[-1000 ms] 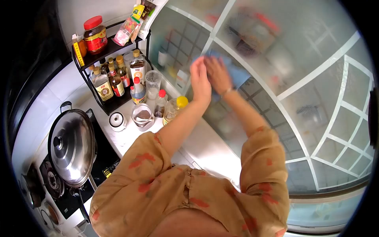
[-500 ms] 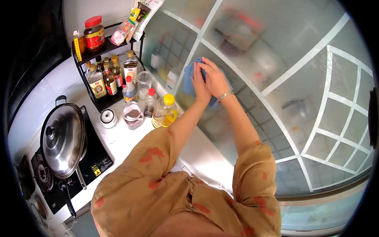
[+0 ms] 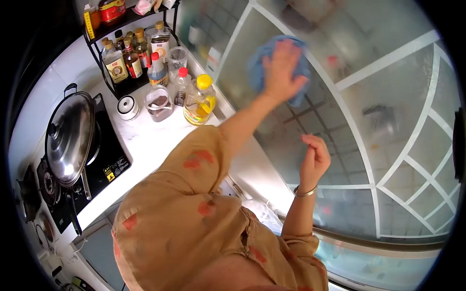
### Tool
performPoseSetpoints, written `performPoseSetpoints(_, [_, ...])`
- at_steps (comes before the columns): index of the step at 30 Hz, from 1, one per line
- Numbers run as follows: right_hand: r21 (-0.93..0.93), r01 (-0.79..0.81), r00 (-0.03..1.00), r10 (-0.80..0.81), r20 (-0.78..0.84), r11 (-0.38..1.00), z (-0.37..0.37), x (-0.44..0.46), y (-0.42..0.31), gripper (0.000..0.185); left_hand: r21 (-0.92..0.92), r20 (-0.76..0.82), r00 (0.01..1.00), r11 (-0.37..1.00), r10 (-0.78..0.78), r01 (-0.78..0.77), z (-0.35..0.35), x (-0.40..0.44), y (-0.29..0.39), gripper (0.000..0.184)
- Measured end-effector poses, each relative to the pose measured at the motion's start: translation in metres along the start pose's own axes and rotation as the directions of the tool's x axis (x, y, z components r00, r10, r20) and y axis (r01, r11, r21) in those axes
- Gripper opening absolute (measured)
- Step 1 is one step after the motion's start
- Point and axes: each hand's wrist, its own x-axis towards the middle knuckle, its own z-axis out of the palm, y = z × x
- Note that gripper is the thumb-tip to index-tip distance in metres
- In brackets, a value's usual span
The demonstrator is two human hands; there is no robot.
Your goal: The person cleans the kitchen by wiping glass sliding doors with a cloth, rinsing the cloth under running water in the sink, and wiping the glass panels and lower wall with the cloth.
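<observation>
My left hand (image 3: 284, 70) is up on the blue cloth (image 3: 262, 54). My fingers are open and flat on top of it, and my thumb sticks out to the side. The cloth is between my hand and the big cloudy glass (image 3: 349, 160), close to a white strip (image 3: 318, 63) that runs across the glass. Bits of blue show all around my hand, and one corner pokes out below my thumb.

My right hand (image 3: 314, 160) is lower down, in front of the glass, well apart from the cloth. Its fingers are bent in a loose curl. I can't tell how tightly they fold. A shiny bracelet (image 3: 306, 192) goes around that wrist. My sleeves (image 3: 194, 150) are brown with red patches.

Beside my left arm is the white counter (image 3: 145, 145). A bottle with a yellow cap (image 3: 198, 105) stands near my arm. Just beside it is a small bottle with a red cap (image 3: 181, 89), then a see-through tub (image 3: 159, 107), then a round white pot (image 3: 128, 107). Behind them is a black rack (image 3: 130, 87) full of bottles. Over on the left, a pan with a shiny lid (image 3: 73, 140) sits on the black stove (image 3: 112, 150).
</observation>
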Motion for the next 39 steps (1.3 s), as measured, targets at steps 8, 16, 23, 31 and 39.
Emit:
performPoseSetpoints(8, [0.033,-0.17,0.984,0.168,0.053,0.985,0.013,-0.044,0.021,0.019,-0.407,-0.298,0.433,0.523,-0.851,0.749,0.039,-0.136,-0.169,0.065])
performPoseSetpoints(16, [-0.02,-0.072,0.996,0.073,0.049,0.997,0.021,-0.022,0.018,0.022,-0.109,-0.22,0.675,0.705,-0.704,0.701,0.078,-0.181,-0.011,0.074])
performPoseSetpoints(23, [-0.939,0.103,0.922,-0.385,-0.034,0.329,-0.07,0.041,-0.02,0.049,0.078,0.099,0.932,0.931,0.35,-0.358,0.002,0.058,0.087,0.078])
performPoseSetpoints(31, [-0.963,-0.185,0.844,-0.47,-0.257,0.194,-0.14,0.07,-0.023,0.057,0.206,-0.186,0.957,0.961,0.224,-0.185,0.029,0.134,0.105,0.076])
performPoseSetpoints(39, [-0.949,-0.128,0.779,-0.563,-0.276,0.289,-0.146,0.07,-0.014,0.059,-0.629,0.408,0.332,0.526,0.85,-0.573,0.023,0.095,0.194,0.071])
